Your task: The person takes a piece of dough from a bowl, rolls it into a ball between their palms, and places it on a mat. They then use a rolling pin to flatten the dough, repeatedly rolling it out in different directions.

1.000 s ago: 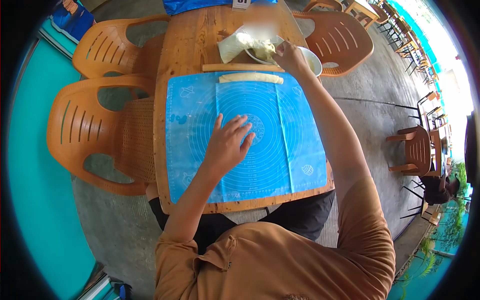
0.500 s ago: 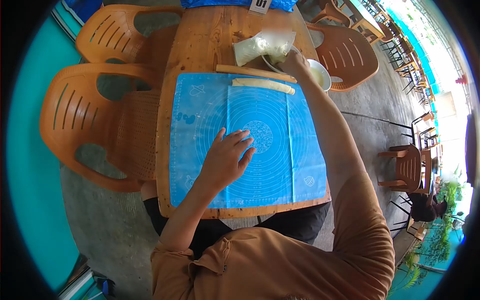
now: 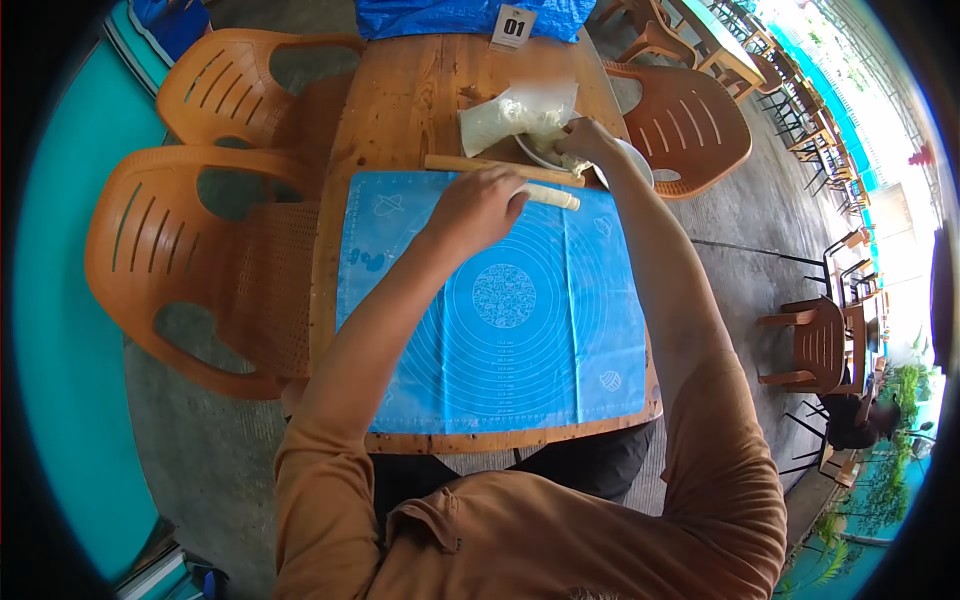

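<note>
A blue baking mat (image 3: pixel 500 370) printed with circles lies before me. My left hand (image 3: pixel 475 210) has its fingers curled over the left part of a pale dough roll (image 3: pixel 553 196), hiding that end. Behind the roll, a wooden rolling pin (image 3: pixel 470 164) runs along the mat's far edge. My right hand (image 3: pixel 592 145) is at a white bowl (image 3: pixel 532 150), its fingers closed on a pale, crumbly clump (image 3: pixel 572 163) whose kind I cannot make out. A clear plastic bag (image 3: pixel 490 122) with whitish contents leans by the bowl.
A second white bowl (image 3: pixel 637 165) is partly behind my right forearm. At the wooden table's (image 3: pixel 410 90) far end are a number card (image 3: pixel 512 28) and a blue plastic sheet (image 3: pixel 440 15). Orange chairs (image 3: pixel 190 260) flank the table.
My left hand has moved forward from above the mat's middle onto the dough roll. My right hand has risen a little at the bowl, and a pale clump now shows under its fingers.
</note>
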`<state>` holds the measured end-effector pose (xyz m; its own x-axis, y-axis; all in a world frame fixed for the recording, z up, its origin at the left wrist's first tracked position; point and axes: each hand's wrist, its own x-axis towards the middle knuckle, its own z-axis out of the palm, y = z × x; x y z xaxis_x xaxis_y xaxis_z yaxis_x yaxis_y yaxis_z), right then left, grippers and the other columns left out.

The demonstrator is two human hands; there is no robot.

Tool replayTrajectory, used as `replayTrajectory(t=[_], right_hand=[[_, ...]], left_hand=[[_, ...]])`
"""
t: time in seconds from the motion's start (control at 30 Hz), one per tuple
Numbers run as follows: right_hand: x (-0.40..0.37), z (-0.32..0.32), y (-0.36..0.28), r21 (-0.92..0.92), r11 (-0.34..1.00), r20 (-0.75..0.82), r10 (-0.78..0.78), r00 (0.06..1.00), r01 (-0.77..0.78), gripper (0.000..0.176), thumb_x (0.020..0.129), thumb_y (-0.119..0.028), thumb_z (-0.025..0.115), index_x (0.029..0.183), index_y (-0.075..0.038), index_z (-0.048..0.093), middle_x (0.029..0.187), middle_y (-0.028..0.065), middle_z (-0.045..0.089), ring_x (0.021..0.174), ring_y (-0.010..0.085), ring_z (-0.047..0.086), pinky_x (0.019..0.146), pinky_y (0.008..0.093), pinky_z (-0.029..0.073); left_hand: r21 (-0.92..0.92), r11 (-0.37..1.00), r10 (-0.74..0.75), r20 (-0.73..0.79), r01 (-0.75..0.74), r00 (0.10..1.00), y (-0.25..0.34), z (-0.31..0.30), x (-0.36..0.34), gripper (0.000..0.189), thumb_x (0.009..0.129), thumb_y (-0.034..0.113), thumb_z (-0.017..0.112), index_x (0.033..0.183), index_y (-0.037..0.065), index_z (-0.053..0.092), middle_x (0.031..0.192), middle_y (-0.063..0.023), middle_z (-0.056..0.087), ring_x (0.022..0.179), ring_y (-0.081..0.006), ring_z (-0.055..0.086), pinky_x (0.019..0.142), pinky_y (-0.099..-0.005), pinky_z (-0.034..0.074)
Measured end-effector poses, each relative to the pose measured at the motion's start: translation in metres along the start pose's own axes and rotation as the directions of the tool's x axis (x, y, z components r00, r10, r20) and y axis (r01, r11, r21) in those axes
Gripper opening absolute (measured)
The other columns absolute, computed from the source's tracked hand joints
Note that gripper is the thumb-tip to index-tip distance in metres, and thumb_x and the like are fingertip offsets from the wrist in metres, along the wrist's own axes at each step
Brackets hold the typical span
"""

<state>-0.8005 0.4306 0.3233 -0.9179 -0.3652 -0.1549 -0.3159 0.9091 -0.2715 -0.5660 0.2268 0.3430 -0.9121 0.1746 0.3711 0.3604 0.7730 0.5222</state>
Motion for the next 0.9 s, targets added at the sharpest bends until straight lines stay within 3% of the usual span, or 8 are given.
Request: replayTrajectory(t=[0.1, 0.2, 0.3, 0.37, 0.53, 0.6, 0.8, 0.9], right_hand=[[0.006, 0.002, 0.004, 0.02, 1.0, 0.026, -0.003, 1.0, 0.002, 0.051, 0.071, -0.041, 0.08, 0.11, -0.01, 0.081, 0.109, 0.0162, 0.079, 0.101, 0.0324, 0.075, 0.09, 0.0419, 0.058], [0.002, -0.004, -0.001, -0.009, 1.0, 0.037, -0.008, 0.999, 0.008, 0.055, 0.07, -0.046, 0.081, 0.11, -0.008, 0.081, 0.107, 0.0171, 0.079, 0.099, 0.0322, 0.076, 0.089, 0.0415, 0.058], [0.0, -0.008, -0.002, 0.038, 0.999, 0.07, 0.026, 0.997, -0.029, 0.061, 0.069, -0.05, 0.081, 0.108, -0.004, 0.08, 0.104, 0.0186, 0.079, 0.097, 0.0323, 0.076, 0.087, 0.0414, 0.058], [0.0, -0.009, 0.001, 0.085, 0.996, 0.077, 0.015, 0.997, -0.021, 0.062, 0.069, -0.052, 0.082, 0.107, -0.002, 0.08, 0.103, 0.0196, 0.079, 0.095, 0.0324, 0.076, 0.086, 0.0412, 0.058], [-0.005, -0.016, -0.002, 0.183, 0.983, 0.14, 0.003, 0.99, -0.029, 0.062, 0.069, -0.053, 0.08, 0.102, 0.0, 0.08, 0.1, 0.0211, 0.078, 0.093, 0.0312, 0.076, 0.084, 0.0408, 0.058], [-0.004, -0.017, -0.003, 0.118, 0.992, 0.079, 0.043, 0.996, -0.052, 0.042, 0.081, -0.042, 0.073, 0.09, -0.002, 0.08, 0.08, 0.0116, 0.074, 0.069, 0.0204, 0.068, 0.064, 0.0365, 0.053], [0.005, -0.015, 0.009, 0.366, 0.924, 0.089, 0.082, 0.993, -0.109, 0.038, 0.081, -0.039, 0.072, 0.092, -0.004, 0.082, 0.08, 0.0111, 0.074, 0.069, 0.0208, 0.068, 0.062, 0.0374, 0.051], [-0.002, -0.02, 0.008, 0.404, 0.907, 0.129, 0.071, 0.989, -0.117, 0.04, 0.082, -0.04, 0.071, 0.086, -0.002, 0.08, 0.081, 0.011, 0.074, 0.071, 0.0191, 0.068, 0.062, 0.035, 0.052]], left_hand=[[-0.001, 0.992, 0.129, -0.019, -0.129, 0.992, -0.011, 0.027, 0.052, 0.019, 0.099, 0.015, 0.066, 0.109, 0.002, 0.075, 0.113, -0.0173, 0.075, 0.103, -0.034, 0.072, 0.093, -0.0459, 0.056], [0.137, 0.968, 0.211, 0.017, -0.211, 0.977, -0.027, 0.055, 0.089, 0.017, 0.097, 0.013, 0.065, 0.106, 0.002, 0.075, 0.106, -0.018, 0.075, 0.099, -0.0352, 0.072, 0.092, -0.0477, 0.055], [0.269, 0.94, 0.174, 0.152, -0.21, 0.973, -0.031, 0.07, 0.109, 0.02, 0.098, 0.017, 0.063, 0.107, 0.004, 0.076, 0.105, -0.019, 0.076, 0.101, -0.0355, 0.072, 0.095, -0.048, 0.054], [0.333, 0.928, 0.061, 0.31, -0.168, 0.949, -0.032, 0.076, 0.116, 0.025, 0.099, 0.022, 0.06, 0.105, 0.005, 0.077, 0.105, -0.0199, 0.076, 0.103, -0.036, 0.072, 0.098, -0.0485, 0.054], [0.312, 0.949, -0.064, 0.295, -0.033, 0.953, -0.035, 0.088, 0.125, 0.028, 0.1, 0.024, 0.059, 0.103, 0.005, 0.079, 0.107, -0.0202, 0.077, 0.105, -0.0362, 0.073, 0.098, -0.0475, 0.055], [0.317, 0.948, -0.067, 0.298, -0.033, 0.952, -0.033, 0.086, 0.126, 0.027, 0.101, 0.024, 0.059, 0.103, 0.006, 0.079, 0.107, -0.0201, 0.077, 0.106, -0.0362, 0.073, 0.097, -0.0476, 0.055], [0.285, 0.958, -0.105, 0.32, 0.01, 0.942, -0.029, 0.08, 0.128, 0.026, 0.101, 0.025, 0.059, 0.108, 0.009, 0.079, 0.108, -0.0195, 0.077, 0.105, -0.0371, 0.073, 0.096, -0.0486, 0.056], [0.273, 0.962, -0.07, 0.29, -0.012, 0.954, -0.031, 0.082, 0.127, 0.024, 0.098, 0.021, 0.063, 0.109, 0.003, 0.075, 0.108, -0.0204, 0.076, 0.104, -0.039, 0.073, 0.094, -0.0492, 0.057]])
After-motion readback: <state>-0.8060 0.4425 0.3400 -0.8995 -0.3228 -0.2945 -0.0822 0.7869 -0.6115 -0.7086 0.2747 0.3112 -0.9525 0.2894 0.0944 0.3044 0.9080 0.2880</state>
